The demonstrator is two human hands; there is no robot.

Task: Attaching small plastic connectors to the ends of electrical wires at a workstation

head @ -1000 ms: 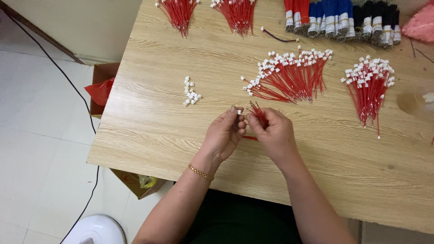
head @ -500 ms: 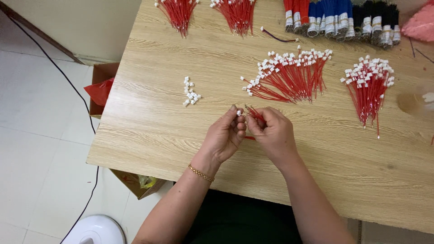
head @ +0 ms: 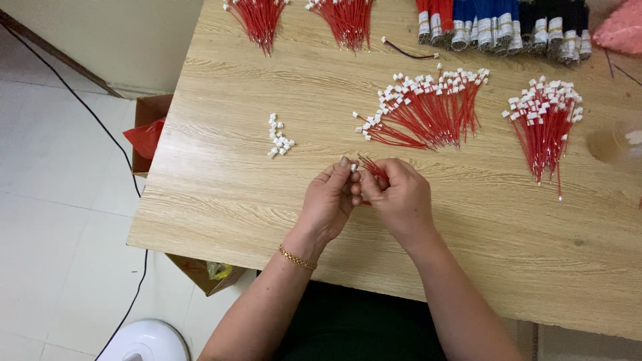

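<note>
Head view: our hands (head: 364,190) pinching thin red wires (head: 372,167).
Light, floppy; we'd grip near the tiny white connector (head: 352,168).

Red wires (head: 372,167) between the hands; white plugs (head: 278,136) beyond the left hand (head: 329,200), on a pale wood-grain table (head: 221,194).

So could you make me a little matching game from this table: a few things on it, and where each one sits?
Things:
1. loose white connectors
2. red wires
3. blue wire bundles
4. cardboard box

Places:
A. far edge of the table
B. on the floor, left of the table
C. pinched between left hand and right hand
D. small heap left of the hands

Pairs: 1-D, 2-C, 3-A, 4-B
</note>
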